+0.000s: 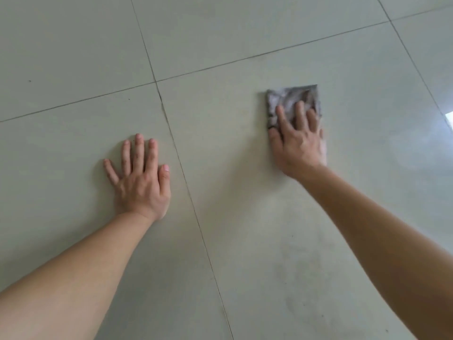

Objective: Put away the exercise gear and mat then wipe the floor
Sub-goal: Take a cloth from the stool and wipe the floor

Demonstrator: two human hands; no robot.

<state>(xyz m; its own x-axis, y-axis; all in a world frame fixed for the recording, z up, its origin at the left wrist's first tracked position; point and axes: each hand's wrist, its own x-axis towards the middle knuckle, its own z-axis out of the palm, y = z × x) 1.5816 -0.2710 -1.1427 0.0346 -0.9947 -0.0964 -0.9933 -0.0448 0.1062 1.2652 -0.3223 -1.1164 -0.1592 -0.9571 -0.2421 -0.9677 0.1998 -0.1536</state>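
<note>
- A grey cloth (291,101) is pressed flat by the right hand (297,141), fingers straight.
- The pale tiled floor (220,33) (dark grout lines, glossy) is touched by the left hand (141,179), spread, holding nothing.

An indoor room, though which kind cannot be told: the floor (73,33) is laid with large pale glossy tiles, dark grout lines (156,81) cross, and far right of that crossing a bright reflection (448,118) shines.

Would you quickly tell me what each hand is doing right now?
Left hand: open, flat on the floor.
Right hand: open, pressing the grey cloth.
</note>
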